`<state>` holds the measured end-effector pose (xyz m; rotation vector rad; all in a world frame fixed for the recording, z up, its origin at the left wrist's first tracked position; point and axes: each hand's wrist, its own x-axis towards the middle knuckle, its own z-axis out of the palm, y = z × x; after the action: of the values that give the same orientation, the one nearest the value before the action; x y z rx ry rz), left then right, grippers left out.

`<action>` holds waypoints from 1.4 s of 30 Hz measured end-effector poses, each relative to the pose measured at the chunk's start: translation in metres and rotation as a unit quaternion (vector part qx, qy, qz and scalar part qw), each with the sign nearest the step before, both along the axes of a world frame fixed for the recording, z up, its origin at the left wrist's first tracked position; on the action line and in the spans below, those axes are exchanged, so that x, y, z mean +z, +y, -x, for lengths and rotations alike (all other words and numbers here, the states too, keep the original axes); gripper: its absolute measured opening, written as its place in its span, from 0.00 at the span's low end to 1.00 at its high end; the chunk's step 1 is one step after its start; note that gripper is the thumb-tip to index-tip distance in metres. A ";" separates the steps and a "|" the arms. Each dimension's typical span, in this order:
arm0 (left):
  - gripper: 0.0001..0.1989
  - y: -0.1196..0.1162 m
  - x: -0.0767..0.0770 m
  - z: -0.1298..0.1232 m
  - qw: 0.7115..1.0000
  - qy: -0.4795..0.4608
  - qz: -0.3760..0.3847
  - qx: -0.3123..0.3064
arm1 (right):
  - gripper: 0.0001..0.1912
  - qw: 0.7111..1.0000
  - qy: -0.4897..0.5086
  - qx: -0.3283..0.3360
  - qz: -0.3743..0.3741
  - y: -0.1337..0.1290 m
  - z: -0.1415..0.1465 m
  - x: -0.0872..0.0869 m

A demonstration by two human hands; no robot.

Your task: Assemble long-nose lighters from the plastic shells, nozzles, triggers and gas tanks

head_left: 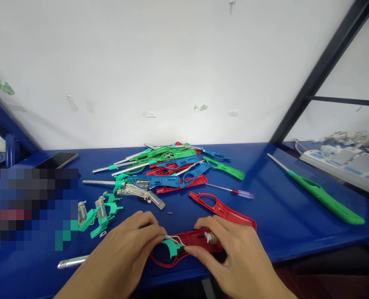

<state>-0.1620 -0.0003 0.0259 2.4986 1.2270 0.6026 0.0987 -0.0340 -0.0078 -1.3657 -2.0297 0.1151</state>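
Note:
An open red lighter casing half (190, 238) lies at the table's front edge, between my hands. In it are a green trigger (172, 248), thin white wires (176, 238) and a partly covered part with a white tip (208, 236). My left hand (122, 249) is closed at the casing's front end, fingertips pinched by the wires. A metal tube (72, 261) sticks out beyond that hand. My right hand (237, 253) grips the casing's rear, thumb near the trigger. Another red casing half (230, 212) lies just behind my right hand.
Behind lies a heap of lighter casings (172, 155). Left of my hands are green triggers (101, 226) and clear tanks (101, 208). A screwdriver (243, 193), small screw (169, 213), green lighter (324, 197), phone (59, 160) and power strip (336, 166) also show. Pixelation hides the left edge.

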 end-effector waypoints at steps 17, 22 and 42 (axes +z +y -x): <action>0.23 -0.012 0.001 -0.010 0.984 0.082 -0.159 -0.009 | 0.24 1.000 -0.007 -0.002 -0.007 0.000 0.000 0.002; 0.27 -0.016 0.011 -0.016 0.968 0.110 -0.227 0.000 | 0.23 1.000 -0.004 0.001 0.002 0.000 0.000 0.001; 0.18 -0.035 -0.017 0.041 0.988 -0.019 -0.078 0.135 | 0.23 0.999 -0.038 0.013 -0.009 0.001 -0.006 0.002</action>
<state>-0.2035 -0.0353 0.0084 2.4485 1.5729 0.8389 0.1044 -0.0328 -0.0055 -1.3509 -2.1078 0.0574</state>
